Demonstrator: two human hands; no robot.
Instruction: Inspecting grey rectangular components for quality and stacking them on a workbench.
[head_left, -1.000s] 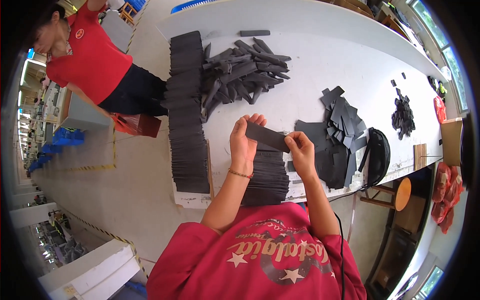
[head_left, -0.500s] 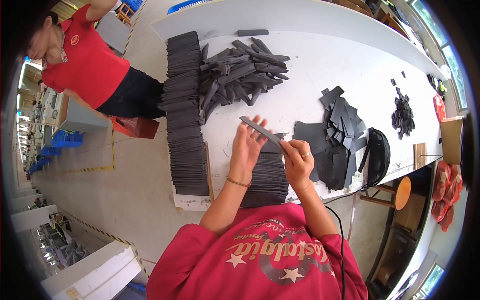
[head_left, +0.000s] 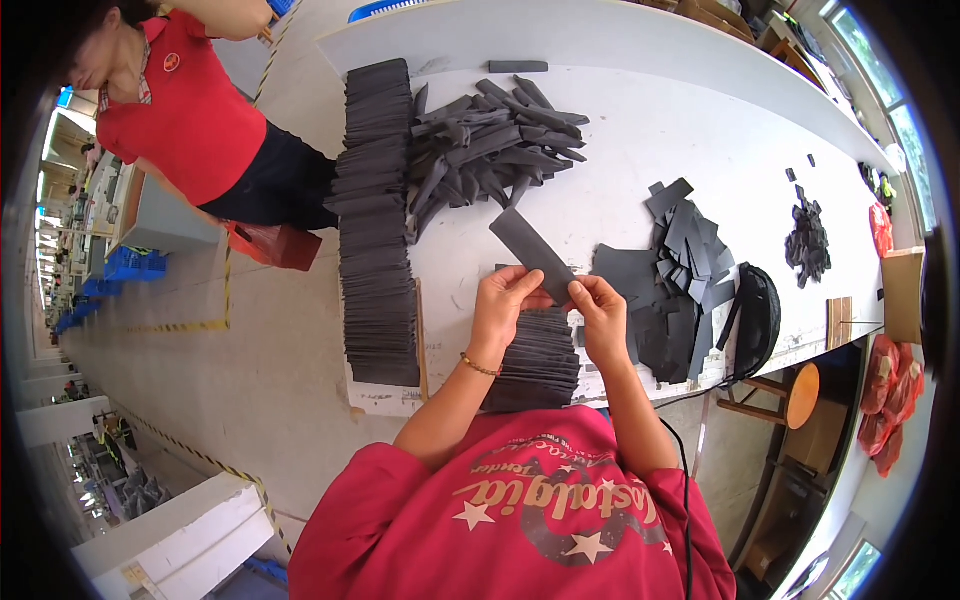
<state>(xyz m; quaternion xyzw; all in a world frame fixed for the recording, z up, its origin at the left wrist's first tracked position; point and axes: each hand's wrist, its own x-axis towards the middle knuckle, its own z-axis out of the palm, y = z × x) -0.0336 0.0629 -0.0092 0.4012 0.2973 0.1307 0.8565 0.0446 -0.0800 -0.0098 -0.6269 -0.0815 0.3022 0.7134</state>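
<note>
Nearest to me, my forearms come up over my red shirt to the edge of the white desk [head_left: 640, 190]. My left hand [head_left: 503, 312] and my right hand [head_left: 602, 318] meet just above a neat stack of dark grey strips [head_left: 540, 360] lying at the desk's near edge. Between them I hold one dark grey strip [head_left: 531, 253]: the fingers of both hands are closed on its near end, left thumb and fingertips pinching one side, right fingertips pinching the other, and the rest of the strip juts away from me, tilted up and to the left, clear of the desk. Just right of my right hand lies a loose heap of dark cut pieces [head_left: 680, 270], with a black round thing [head_left: 757, 320] beside it near the edge. To my left a long row of stacked grey sheets [head_left: 375, 220] runs away along the desk's side. Farther off sits a jumbled pile of grey strips [head_left: 495, 140], and far right a small dark clump of scraps [head_left: 806, 240]. Beyond the desk's left side a person in a red shirt [head_left: 190, 110] stands on the floor.
</note>
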